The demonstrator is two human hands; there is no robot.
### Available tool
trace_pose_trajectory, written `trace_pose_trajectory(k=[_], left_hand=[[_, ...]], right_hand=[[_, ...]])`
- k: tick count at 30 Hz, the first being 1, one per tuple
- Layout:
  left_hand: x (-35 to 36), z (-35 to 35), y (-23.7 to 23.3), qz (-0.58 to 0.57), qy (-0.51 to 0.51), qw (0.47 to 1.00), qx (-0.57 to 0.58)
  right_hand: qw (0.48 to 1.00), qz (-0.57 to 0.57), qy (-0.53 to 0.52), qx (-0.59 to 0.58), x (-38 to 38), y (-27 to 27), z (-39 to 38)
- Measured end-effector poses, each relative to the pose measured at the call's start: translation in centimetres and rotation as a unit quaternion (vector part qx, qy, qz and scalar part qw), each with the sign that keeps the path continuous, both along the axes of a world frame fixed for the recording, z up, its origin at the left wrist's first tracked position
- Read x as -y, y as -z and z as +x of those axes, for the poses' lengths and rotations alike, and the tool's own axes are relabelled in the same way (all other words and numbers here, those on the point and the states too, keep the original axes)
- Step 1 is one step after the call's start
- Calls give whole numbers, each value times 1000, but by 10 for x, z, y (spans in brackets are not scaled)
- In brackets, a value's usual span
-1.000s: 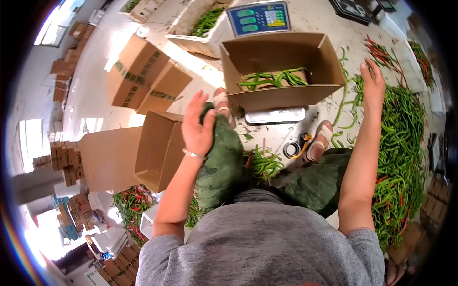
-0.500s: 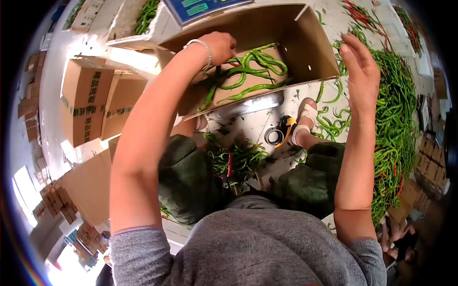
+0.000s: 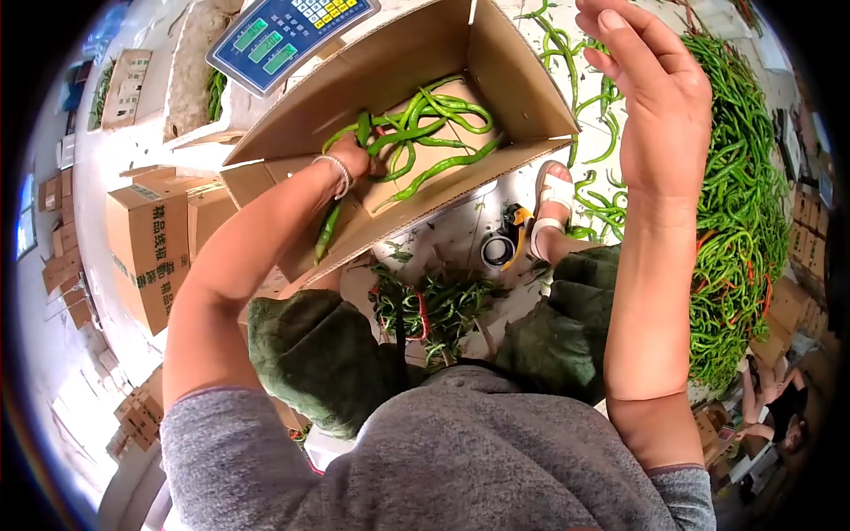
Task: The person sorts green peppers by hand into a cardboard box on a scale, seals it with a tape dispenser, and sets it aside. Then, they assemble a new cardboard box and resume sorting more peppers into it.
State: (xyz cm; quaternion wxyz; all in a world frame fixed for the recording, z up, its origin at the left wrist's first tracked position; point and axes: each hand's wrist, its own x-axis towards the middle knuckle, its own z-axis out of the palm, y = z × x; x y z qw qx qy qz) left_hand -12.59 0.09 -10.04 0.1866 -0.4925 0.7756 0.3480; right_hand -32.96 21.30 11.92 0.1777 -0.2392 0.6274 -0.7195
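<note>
My left hand [image 3: 356,157], with a bracelet at its wrist, reaches inside an open cardboard box [image 3: 354,84]. Its fingers are closed round long green chili peppers [image 3: 363,129], partly hidden by the hand. One pepper [image 3: 328,232] sticks out below the wrist. More green peppers [image 3: 429,119] lie tangled on the box floor beside the hand. My right hand [image 3: 660,102] is raised to the right of the box, fingers loosely curved and apart, holding nothing visible. Behind and below it are loose green peppers [image 3: 602,212] on the floor.
A blue digital scale [image 3: 274,44] stands behind the box. A large heap of green and red peppers [image 3: 730,212] spreads along the right. Between my legs lie more peppers [image 3: 443,305] and a tape roll [image 3: 498,251]. Printed cartons [image 3: 146,252] stand left; another person [image 3: 784,407] is far right.
The view has shifted, showing more of the scale. My left hand has moved toward the left end of the box and now grips peppers. My right hand is higher in view.
</note>
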Motion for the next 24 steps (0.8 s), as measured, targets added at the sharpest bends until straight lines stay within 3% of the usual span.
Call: trace_pose_trajectory(k=[3, 5, 10, 11, 12, 14, 16, 17, 18, 20, 22, 24], left_hand=[[-4, -2, -43, 131, -82, 988, -22], [2, 7, -44, 138, -67, 987, -56], [41, 29, 7, 168, 87, 972, -139], [41, 22, 2, 137, 153, 979, 7], [33, 6, -12, -29, 296, 941, 163], [33, 2, -1, -14, 248, 968, 36], [26, 2, 3, 201, 136, 960, -136], [34, 2, 21, 231, 173, 944, -157], [21, 1, 18, 99, 199, 966, -129], [55, 6, 83, 44, 266, 961, -65], [37, -6, 48, -10, 246, 969, -28], [26, -9, 39, -63, 265, 951, 143]], right_hand=[[999, -18, 47, 5, -8, -1, 0], [997, -4, 68, 44, -16, 7, -9], [997, -8, 72, 35, -35, -5, -1], [996, -3, 80, 50, -38, -4, -7], [994, 1, 87, 61, -40, -4, -13], [992, -30, 99, 78, -46, -4, -18], [989, -46, 118, 82, -51, -7, -19], [991, -63, 90, 76, -62, -13, -20], [992, -80, 60, 71, -72, -18, -22], [989, -56, 134, 14, -98, -20, -31], [974, -128, 176, -53, -142, -36, -52], [948, -226, 205, -86, -180, -34, -71]])
